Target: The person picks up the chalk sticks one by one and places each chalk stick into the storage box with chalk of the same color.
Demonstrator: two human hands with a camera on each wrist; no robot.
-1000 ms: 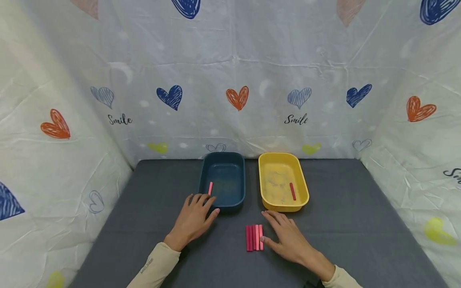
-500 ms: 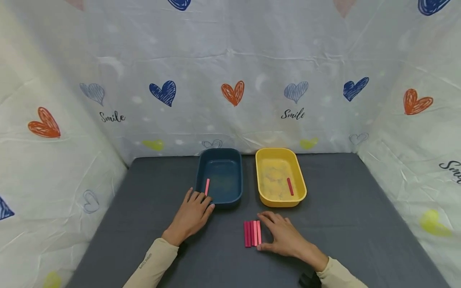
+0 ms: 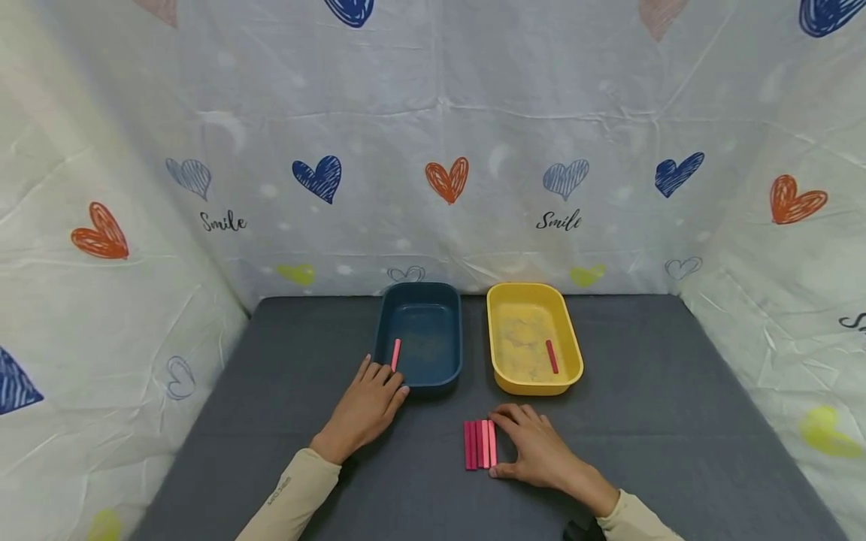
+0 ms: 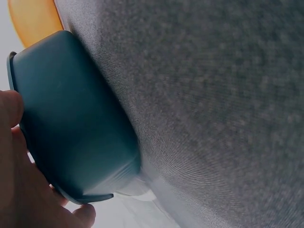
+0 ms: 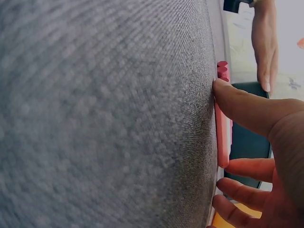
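Observation:
In the head view, several pink and crimson sticks, like crayons or chalks, lie side by side in a row (image 3: 477,445). My right hand (image 3: 541,449) has its thumb at the near end and its index finger at the far end of the rightmost light pink stick (image 5: 222,135), pinching it lengthwise. My left hand (image 3: 365,409) holds the near left corner of the blue tray (image 4: 71,118), with thumb and fingers at its rim. Inside that tray lies a pink stick (image 3: 395,355), partly behind the fingers.
A yellow tray (image 3: 524,300) with one crimson stick (image 3: 552,357) in it stands to the right of the blue one. Both are near the back of the grey-covered table (image 3: 629,421). A white curtain (image 3: 501,240) printed with hearts hangs behind and at both sides.
My right thumb has slid toward the near end of the rightmost stick, and the index finger has come to its far end. My left hand stays at the blue tray's corner.

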